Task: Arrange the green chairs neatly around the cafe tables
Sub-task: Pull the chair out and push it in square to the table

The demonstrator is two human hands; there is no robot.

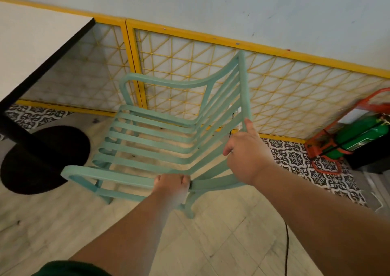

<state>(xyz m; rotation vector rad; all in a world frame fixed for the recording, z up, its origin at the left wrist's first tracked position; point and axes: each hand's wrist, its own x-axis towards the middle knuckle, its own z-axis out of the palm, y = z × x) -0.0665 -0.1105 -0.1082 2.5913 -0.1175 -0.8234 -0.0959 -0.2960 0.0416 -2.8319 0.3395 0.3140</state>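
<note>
Both our hands grasp the green chair (147, 140). Our left hand (172, 184) is curled round the near armrest, at the rear end where it meets the backrest. Our right hand (245, 155) is wrapped round the top rail of the backrest, with one digit lying straight along the rail. A dark green sleeve (69, 268) shows at the near edge, on the left arm.

At far left stands the cafe table (31, 50), with a pale top and a black edge. Its round black base (42, 159) sits on the floor below. The chair is just right of this base, with its open front facing left toward the table. The front end of the near armrest overlaps the base in our view. We cannot tell whether all the chair legs touch the floor.

Beyond the chair, a yellow lattice panel (211, 64) runs along the foot of the pale wall (211, 1). To the right of our hands, a black cable (286, 244) lies on the plain floor tiles. Patterned black-and-white tiles (295, 155) border the panel. At far right, a green cylinder (358, 136) rests tilted in an orange stand (322, 149).
</note>
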